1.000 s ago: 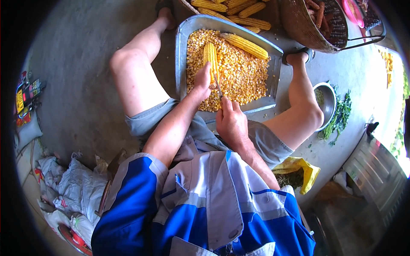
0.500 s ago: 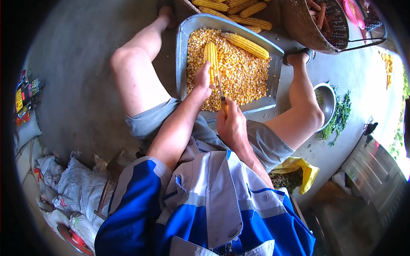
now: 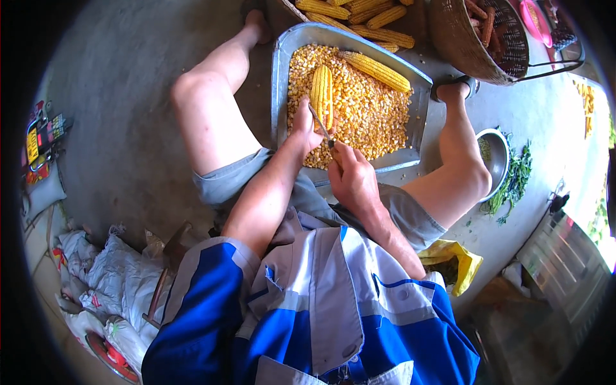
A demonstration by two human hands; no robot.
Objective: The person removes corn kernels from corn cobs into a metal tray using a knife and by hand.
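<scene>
My left hand (image 3: 304, 124) is closed around the lower end of a yellow corn cob (image 3: 323, 86), holding it upright over a grey metal scoop-shaped pan (image 3: 278, 96). In my right hand (image 3: 355, 178) is a thin-shafted screwdriver (image 3: 331, 145) with an orange-brown handle. Its shaft slants up and left across the cob's lower part, the tip close to my left thumb. Loose kernels (image 3: 372, 128) cover the bottom of the pan. Another whole corn cob (image 3: 377, 70) rests on the kernels at the far right. My left fingers are mostly hidden behind the cob.
Beyond the pan lie several corn cobs (image 3: 385, 16). A wicker basket (image 3: 452, 38) with reddish stripped cobs stands far right. My bare knees flank the pan. On the right are a metal bowl (image 3: 497, 167) and green leaves (image 3: 516, 179); white sacks (image 3: 122, 276) lie at left.
The screwdriver's shaft has swung from along the cob's right side to a leftward slant across it. My right hand has shifted slightly right and down. The left hand keeps hold of the cob.
</scene>
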